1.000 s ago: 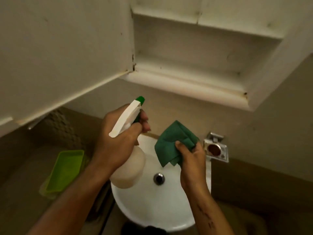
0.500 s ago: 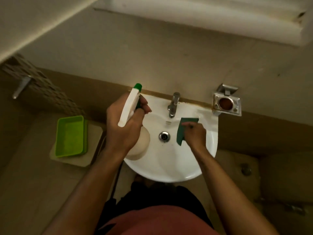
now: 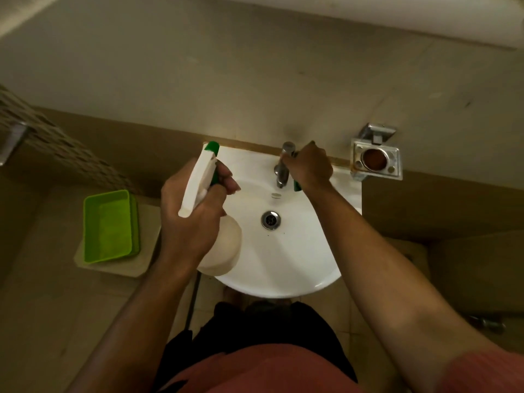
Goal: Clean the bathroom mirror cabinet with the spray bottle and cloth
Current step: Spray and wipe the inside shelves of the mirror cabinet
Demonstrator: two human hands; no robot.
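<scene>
At the back edge of the sink (image 3: 326, 279) our right hand (image 3: 309, 165) curls its grip on the tap (image 3: 283, 165), green cloth (image 3: 297, 186) peeking beneath it, while our left hand (image 3: 192, 219) grips the spray bottle (image 3: 224, 251) upright over the left rim, nozzle toward the wall.

- Your spray bottle (image 3: 219, 248) has a white trigger head with a green nozzle tip and a pale, translucent round body. It sits in the grip of your left hand (image 3: 192, 219), fingers wrapped round the neck, held over the left side of the white sink (image 3: 283, 268), nozzle pointing toward the wall.
- Your cloth (image 3: 297, 185) is dark green. Only a small corner shows beneath your right hand (image 3: 309, 165), just right of the tap (image 3: 283, 165); the rest is hidden.
- The mirror cabinet (image 3: 397, 18) shows only as a pale white underside along the top edge.
</scene>
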